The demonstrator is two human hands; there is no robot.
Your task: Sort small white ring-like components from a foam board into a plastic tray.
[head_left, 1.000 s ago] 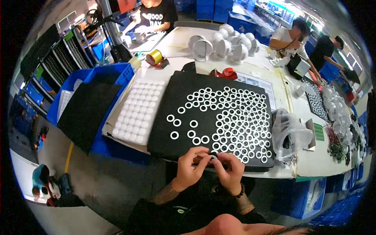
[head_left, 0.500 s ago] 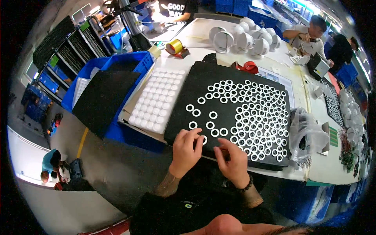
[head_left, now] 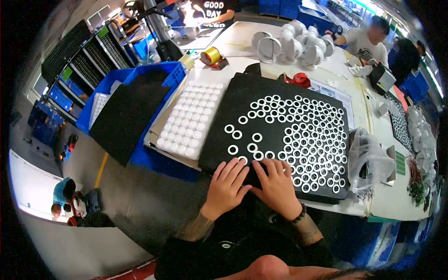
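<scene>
Many white rings (head_left: 309, 139) with dark centres lie on a thick black foam board (head_left: 218, 148); they are packed densely on its right side and scattered on the left. My left hand (head_left: 227, 183) rests over the board's near edge, fingers stretched forward, with a white ring (head_left: 242, 160) at its fingertips. Close beside it, my right hand (head_left: 276, 189) lies with fingers extended at the lower edge of the ring cluster. The thumbs nearly meet. Neither hand shows anything held; what lies beneath the palms is hidden.
Left of the board sits a tray of white caps (head_left: 189, 119), beside a blue crate (head_left: 176, 73) with a black sheet (head_left: 128, 119). Behind are a yellow tape roll (head_left: 211, 55), white domes (head_left: 269, 49) and a red tool (head_left: 301, 80). A clear plastic bag (head_left: 368, 156) stands right; co-workers sit beyond.
Both hands have come down from curled, raised poses to lie flatter at the board's near edge, fingers straightened and hands closer together. The view has shifted slightly.
</scene>
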